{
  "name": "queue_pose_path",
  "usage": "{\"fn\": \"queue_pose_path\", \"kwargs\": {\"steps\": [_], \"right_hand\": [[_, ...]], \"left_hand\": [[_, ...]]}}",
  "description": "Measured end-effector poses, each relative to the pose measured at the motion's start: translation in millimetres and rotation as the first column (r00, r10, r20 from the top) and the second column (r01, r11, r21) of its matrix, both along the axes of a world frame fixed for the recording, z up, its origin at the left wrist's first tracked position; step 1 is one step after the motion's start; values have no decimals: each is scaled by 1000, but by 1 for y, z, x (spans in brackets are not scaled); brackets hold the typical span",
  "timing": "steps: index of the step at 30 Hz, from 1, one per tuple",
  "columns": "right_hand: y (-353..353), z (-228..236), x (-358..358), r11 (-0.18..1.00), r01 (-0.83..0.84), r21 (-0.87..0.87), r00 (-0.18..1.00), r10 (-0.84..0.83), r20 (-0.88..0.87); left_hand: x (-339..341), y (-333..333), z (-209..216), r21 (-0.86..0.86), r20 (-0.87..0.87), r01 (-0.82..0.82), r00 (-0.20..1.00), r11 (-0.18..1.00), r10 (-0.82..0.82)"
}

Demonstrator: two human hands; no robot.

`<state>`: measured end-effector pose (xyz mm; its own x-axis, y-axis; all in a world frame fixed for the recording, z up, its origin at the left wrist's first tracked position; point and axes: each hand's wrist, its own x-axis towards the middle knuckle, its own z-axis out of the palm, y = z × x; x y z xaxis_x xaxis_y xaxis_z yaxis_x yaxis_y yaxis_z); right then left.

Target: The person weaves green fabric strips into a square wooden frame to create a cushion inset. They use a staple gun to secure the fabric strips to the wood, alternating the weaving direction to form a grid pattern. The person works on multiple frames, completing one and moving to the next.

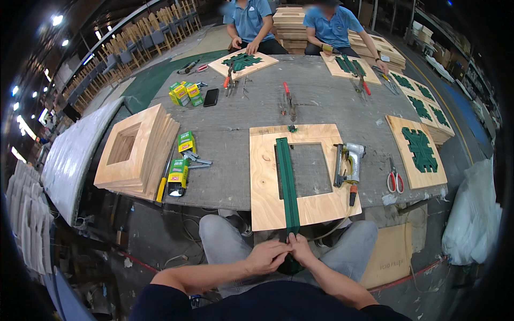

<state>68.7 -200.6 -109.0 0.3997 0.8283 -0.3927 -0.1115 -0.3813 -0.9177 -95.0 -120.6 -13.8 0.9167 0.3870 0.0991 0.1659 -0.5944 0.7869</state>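
A green webbing strap (289,187) runs lengthwise over a square wooden frame (265,198), crossing the left part of its opening. The strap's far end lies at the frame's far bar, and its near end hangs over the front edge towards my lap. My right hand (301,249) is closed around the strap just below that edge. My left hand (266,257) meets it there, fingers curled and pressed at the strap; its fingertips are partly hidden. More dark green webbing (289,266) shows below my hands. On the frame's right side lies a staple gun (350,163) with its air hose attached.
Left on the grey table (219,160) stand stacked wooden frames (126,144), staple boxes (178,174) and a yellow-handled tool (161,187). Red-handled scissors (395,179) and a webbed frame (418,150) lie right. Pliers (288,99) lie farther off. Two people work across the table.
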Motion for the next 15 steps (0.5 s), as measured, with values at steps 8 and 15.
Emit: {"fn": "queue_pose_path", "kwargs": {"steps": [8,15], "right_hand": [[4,3,8,990,-141,-30,983,143,116],[5,-10,18,955,-219,-201,966,183,-181]], "left_hand": [[56,9,-75,-452,-170,-353,936,819,309],[71,38,-75,-319,-412,-214,909,923,69]]}}
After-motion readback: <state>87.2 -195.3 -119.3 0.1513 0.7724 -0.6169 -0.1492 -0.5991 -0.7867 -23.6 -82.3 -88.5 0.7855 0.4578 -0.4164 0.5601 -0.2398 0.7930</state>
